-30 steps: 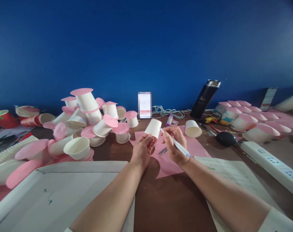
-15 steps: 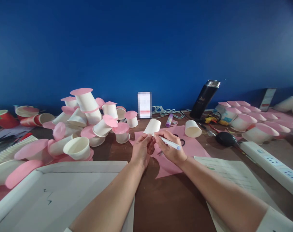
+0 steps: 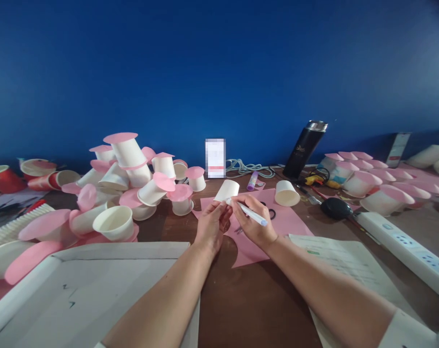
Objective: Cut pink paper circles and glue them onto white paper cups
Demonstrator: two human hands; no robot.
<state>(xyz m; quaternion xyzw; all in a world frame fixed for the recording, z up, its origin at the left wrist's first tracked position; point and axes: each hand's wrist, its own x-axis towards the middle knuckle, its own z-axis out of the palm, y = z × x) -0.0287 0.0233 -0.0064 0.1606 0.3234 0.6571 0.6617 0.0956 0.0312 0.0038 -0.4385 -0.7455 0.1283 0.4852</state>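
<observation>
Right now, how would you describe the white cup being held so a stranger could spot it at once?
Start at the pink paper sheet in the middle of the brown table. Above its near-left part, the left hand holds a white paper cup upside down while the right hand puts a pen to it. It alone is held; it has no pink disc.

White cup (image 3: 227, 190) and white pen (image 3: 248, 212) with a pale blue end, over pink paper (image 3: 253, 241) on a dark brown table (image 3: 248, 299); plain deep blue wall (image 3: 219, 72) behind. At left, a pile (image 3: 132, 179) of white cups with pink discs, and red cups (image 3: 9, 176). Black flask (image 3: 303, 150) with silver cap, purple glue stick (image 3: 252, 181), white power strip (image 3: 403, 241).
</observation>
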